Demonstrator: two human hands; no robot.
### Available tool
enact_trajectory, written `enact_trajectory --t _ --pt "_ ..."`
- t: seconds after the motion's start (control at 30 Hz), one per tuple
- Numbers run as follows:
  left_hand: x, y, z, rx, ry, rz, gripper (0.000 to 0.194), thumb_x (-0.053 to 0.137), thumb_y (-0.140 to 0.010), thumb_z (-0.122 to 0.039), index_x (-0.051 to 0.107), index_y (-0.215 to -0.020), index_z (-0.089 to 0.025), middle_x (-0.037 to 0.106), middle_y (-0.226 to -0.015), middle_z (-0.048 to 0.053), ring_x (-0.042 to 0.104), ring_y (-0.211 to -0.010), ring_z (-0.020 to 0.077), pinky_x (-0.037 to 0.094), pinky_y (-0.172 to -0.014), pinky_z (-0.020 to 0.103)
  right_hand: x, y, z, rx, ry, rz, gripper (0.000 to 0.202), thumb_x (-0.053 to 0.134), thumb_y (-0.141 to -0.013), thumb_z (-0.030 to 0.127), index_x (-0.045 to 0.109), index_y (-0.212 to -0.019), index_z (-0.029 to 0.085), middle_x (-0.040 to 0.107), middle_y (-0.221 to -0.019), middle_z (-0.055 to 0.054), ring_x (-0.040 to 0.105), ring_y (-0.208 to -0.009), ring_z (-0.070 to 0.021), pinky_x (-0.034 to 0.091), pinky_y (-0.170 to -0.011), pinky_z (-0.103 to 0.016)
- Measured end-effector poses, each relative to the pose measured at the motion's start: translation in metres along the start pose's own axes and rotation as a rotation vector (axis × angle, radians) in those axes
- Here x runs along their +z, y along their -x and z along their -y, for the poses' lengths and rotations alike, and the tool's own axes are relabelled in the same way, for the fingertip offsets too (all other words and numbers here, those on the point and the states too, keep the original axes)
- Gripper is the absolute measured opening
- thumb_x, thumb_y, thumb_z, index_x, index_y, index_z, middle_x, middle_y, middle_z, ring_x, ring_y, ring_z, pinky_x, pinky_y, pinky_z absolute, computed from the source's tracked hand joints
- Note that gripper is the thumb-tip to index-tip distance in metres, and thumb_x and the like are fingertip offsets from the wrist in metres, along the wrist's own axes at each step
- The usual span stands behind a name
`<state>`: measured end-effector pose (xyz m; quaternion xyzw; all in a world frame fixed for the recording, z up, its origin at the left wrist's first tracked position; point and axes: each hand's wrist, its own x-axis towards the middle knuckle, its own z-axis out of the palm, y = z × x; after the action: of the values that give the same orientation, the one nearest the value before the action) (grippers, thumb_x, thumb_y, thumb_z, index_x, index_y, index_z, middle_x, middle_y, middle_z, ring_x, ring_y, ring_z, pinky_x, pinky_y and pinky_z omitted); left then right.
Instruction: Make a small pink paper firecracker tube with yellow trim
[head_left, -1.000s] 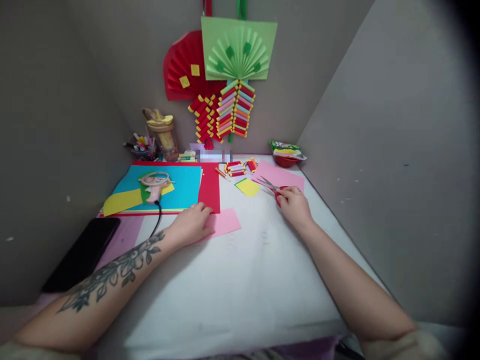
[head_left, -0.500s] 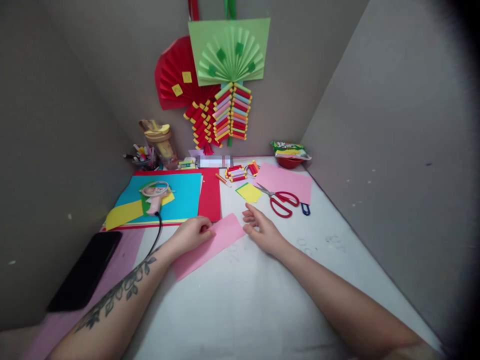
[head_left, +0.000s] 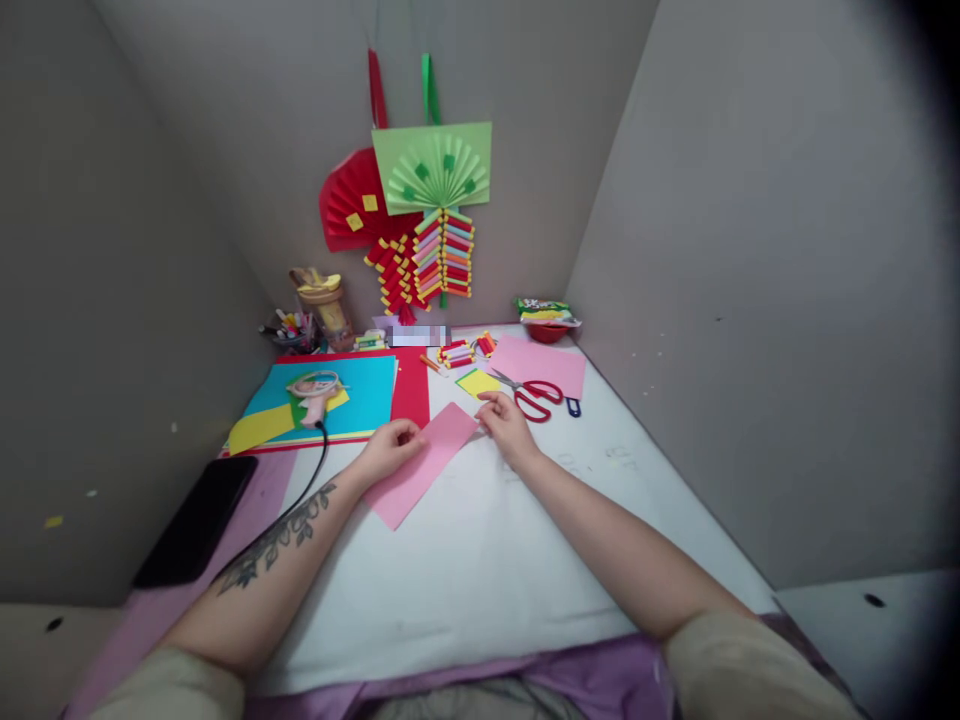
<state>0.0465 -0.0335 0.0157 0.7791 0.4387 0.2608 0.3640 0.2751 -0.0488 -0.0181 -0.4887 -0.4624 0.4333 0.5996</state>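
A rectangular strip of pink paper (head_left: 424,475) lies slantwise between my hands, over the white tabletop. My left hand (head_left: 394,446) is closed at the paper's upper left edge, fingers curled and thumb against it. At the strip's right corner is my right hand (head_left: 506,425), its thumb and fingers brought together on that corner. Just beyond the right hand rest scissors with red handles (head_left: 536,395), blades partly apart and pointing left. Small yellow and green paper pieces (head_left: 478,382) lie by the blades.
Blue and red sheets (head_left: 360,395) lie at left under a pink glue gun (head_left: 315,405) with a black cord. A black phone (head_left: 199,520) is at the left edge. Farther back are rolled paper tubes (head_left: 457,353), a larger pink sheet (head_left: 547,365) and a red bowl (head_left: 547,331). Paper fans (head_left: 435,175) hang behind.
My view has tilted up and back, so the table's front edge now shows. The pink strip is turned more steeply, and my right hand has come onto its corner.
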Motion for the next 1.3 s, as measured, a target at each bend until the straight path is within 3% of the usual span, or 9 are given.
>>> enact_trajectory --t 0.17,0.53,0.63,0.7,0.77,0.83,0.9,1.0,1.3 --pt "0.004 0.0 0.002 0.042 -0.045 -0.037 0.023 0.056 -0.074 -0.038 0.054 -0.064 -0.017 0.054 -0.064 -0.001 0.047 -0.06 0.0123 0.033 -0.055 0.022 0.006 0.001 0.0 -0.098 0.117 0.099 0.02 0.061 -0.07 0.034 0.059 -0.082 0.018 0.058 -0.076 0.0 0.053 -0.072 -0.0138 0.042 -0.067 -0.026" --pt "-0.001 -0.004 0.006 -0.035 0.056 -0.037 0.024 0.058 -0.075 -0.038 0.056 -0.065 -0.017 0.054 -0.063 -0.001 0.047 -0.06 0.0127 0.035 -0.054 0.022 -0.003 -0.002 0.004 0.105 -0.051 -0.01 0.028 0.048 -0.079 0.037 0.048 -0.058 0.018 0.045 -0.053 0.003 0.041 -0.049 -0.0094 0.031 -0.047 -0.022" --pt "-0.001 -0.002 0.007 -0.096 0.152 -0.097 0.024 0.059 -0.075 -0.04 0.056 -0.067 -0.017 0.054 -0.064 -0.001 0.047 -0.061 0.0124 0.036 -0.055 0.021 -0.001 -0.001 0.003 0.077 -0.037 -0.069 0.018 0.052 -0.077 0.037 0.054 -0.073 0.018 0.054 -0.07 0.0 0.044 -0.052 -0.0091 0.035 -0.048 -0.022" --pt "-0.001 -0.002 0.004 -0.171 0.254 -0.183 0.026 0.06 -0.075 -0.042 0.056 -0.07 -0.017 0.054 -0.067 -0.001 0.048 -0.062 0.0121 0.037 -0.055 0.021 -0.001 0.0 0.002 0.006 -0.028 -0.178 0.027 0.059 -0.071 0.033 0.054 -0.096 0.021 0.056 -0.098 -0.004 0.05 -0.063 -0.0101 0.041 -0.054 -0.023" --pt "0.0 -0.006 -0.005 -0.249 0.384 -0.267 0.028 0.061 -0.074 -0.044 0.054 -0.072 -0.017 0.055 -0.068 -0.001 0.049 -0.061 0.0116 0.037 -0.054 0.02 -0.002 -0.002 0.006 -0.062 0.023 -0.219 0.032 0.063 -0.069 0.033 0.056 -0.098 0.022 0.054 -0.108 -0.006 0.053 -0.074 -0.0128 0.044 -0.062 -0.026" --pt "0.0 -0.013 -0.017 -0.3 0.503 -0.32 0.029 0.064 -0.071 -0.044 0.053 -0.071 -0.017 0.055 -0.067 -0.002 0.048 -0.058 0.0106 0.038 -0.053 0.02 -0.002 -0.005 0.012 -0.071 0.093 -0.134 0.02 0.062 -0.072 0.038 0.06 -0.079 0.019 0.06 -0.094 -0.007 0.054 -0.077 -0.0156 0.044 -0.066 -0.028" --pt "0.0 -0.024 -0.029 -0.313 0.582 -0.38 0.03 0.067 -0.069 -0.043 0.054 -0.071 -0.017 0.055 -0.066 -0.002 0.048 -0.056 0.0096 0.038 -0.052 0.019 0.001 -0.009 0.02 -0.033 0.114 -0.02 0.032 0.055 -0.079 0.046 0.059 -0.065 0.017 0.06 -0.076 -0.006 0.054 -0.071 -0.0159 0.043 -0.063 -0.028" --pt "0.004 -0.038 -0.041 -0.287 0.65 -0.449 0.031 0.07 -0.065 -0.042 0.055 -0.072 -0.016 0.057 -0.068 -0.002 0.05 -0.057 0.0093 0.039 -0.053 0.02 0.014 -0.012 0.026 0.038 0.031 0.091 0.039 0.048 -0.082 0.054 0.061 -0.077 0.018 0.059 -0.071 -0.003 0.05 -0.058 -0.0126 0.038 -0.051 -0.024" --pt "0.014 -0.044 -0.023 -0.276 0.743 -0.545 0.033 0.068 -0.066 -0.045 0.053 -0.075 -0.017 0.059 -0.072 -0.002 0.052 -0.059 0.0099 0.043 -0.057 0.021 0.03 -0.001 0.008 0.153 0.035 0.259 0.028 0.063 -0.073 0.044 0.057 -0.065 0.018 0.057 -0.062 0.0 0.05 -0.057 -0.013 0.039 -0.054 -0.025"
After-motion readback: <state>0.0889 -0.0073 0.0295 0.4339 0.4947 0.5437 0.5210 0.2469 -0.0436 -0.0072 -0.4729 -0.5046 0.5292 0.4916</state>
